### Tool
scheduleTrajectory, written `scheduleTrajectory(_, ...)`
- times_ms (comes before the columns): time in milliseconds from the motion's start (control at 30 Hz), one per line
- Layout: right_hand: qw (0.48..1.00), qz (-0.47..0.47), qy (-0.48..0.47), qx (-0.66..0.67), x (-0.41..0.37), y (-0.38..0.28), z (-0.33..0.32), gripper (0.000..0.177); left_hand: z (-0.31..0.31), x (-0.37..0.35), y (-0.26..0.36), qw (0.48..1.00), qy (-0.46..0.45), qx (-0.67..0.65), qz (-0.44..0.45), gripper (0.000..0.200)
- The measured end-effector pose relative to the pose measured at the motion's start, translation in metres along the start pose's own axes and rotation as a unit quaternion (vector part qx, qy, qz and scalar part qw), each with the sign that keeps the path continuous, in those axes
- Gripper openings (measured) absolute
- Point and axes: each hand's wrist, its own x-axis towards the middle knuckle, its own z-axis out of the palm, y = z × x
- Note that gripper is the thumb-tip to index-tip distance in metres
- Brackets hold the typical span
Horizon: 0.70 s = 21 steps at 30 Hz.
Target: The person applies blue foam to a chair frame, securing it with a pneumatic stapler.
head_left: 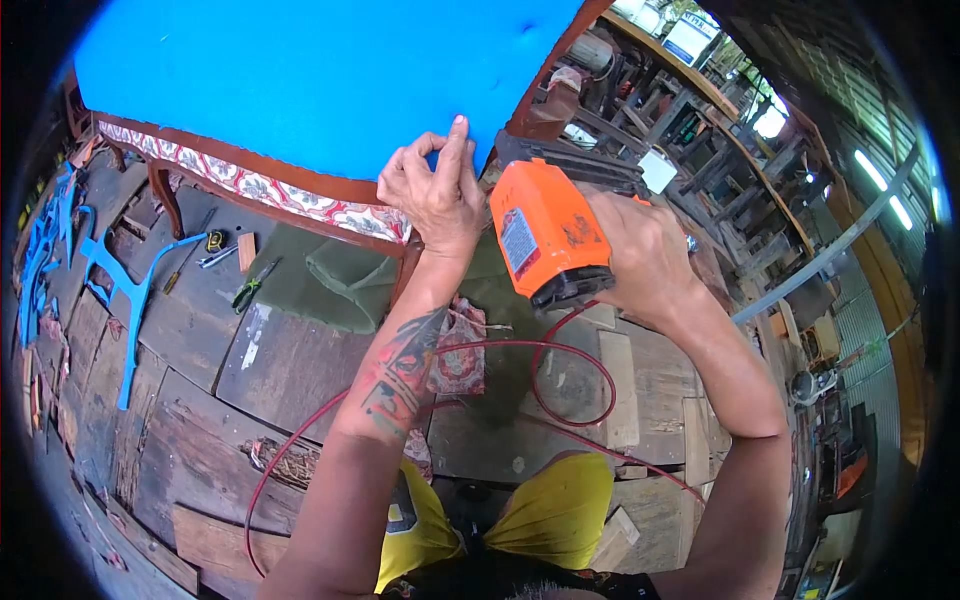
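A bright blue sheet covering (300, 85) lies over the wooden-framed seat at the top of the view. Near its front right corner, my left hand (438, 195) is closed at the sheet's edge, the fingers curled and one digit laid along the blue surface. My right hand (645, 255) is wrapped round an orange staple gun (550, 225). The gun's dark nose points toward the seat's corner, close beside my left hand; whether it touches the frame is hidden. Beneath the blue edge runs a brown wooden rail, with red-and-white patterned fabric (260, 178) below it.
A red air hose (490, 343) loops across the plank floor. Blue offcuts (125, 280), green-handled pliers (250, 288), a tape measure (214, 240) and a screwdriver (188, 250) lie at left. Dark green cloth (345, 285) lies under the seat. Cluttered wooden shelving (690, 75) stands at right.
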Motion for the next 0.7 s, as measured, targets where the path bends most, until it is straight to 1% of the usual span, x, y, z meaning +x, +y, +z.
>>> scheduleTrajectory(100,1.000,-0.009,0.003,-0.001,0.007,0.000,0.006,0.050,-0.001,0.002,-0.005,1.000,-0.013,-0.001,0.007,0.032)
scheduleTrajectory(200,1.000,0.002,-0.004,0.021,0.016,-0.004,0.011,0.049,-0.010,0.007,-0.005,0.999,-0.034,0.008,0.008,0.034)
scheduleTrajectory(267,1.000,0.005,0.013,0.015,0.018,-0.004,0.016,0.048,-0.010,0.005,-0.005,0.999,-0.033,0.012,0.010,0.035)
scheduleTrajectory(400,1.000,0.016,0.003,0.010,0.021,-0.001,0.023,0.047,-0.010,0.002,-0.009,0.999,-0.025,0.008,0.025,0.039)
scheduleTrajectory(567,1.000,0.017,-0.010,0.019,0.026,-0.001,0.027,0.040,-0.008,0.002,-0.011,0.999,-0.025,0.023,0.027,0.038)
scheduleTrajectory(700,1.000,0.016,-0.001,0.009,0.025,-0.003,0.027,0.039,-0.012,0.006,-0.010,0.999,-0.029,0.022,0.034,0.037)
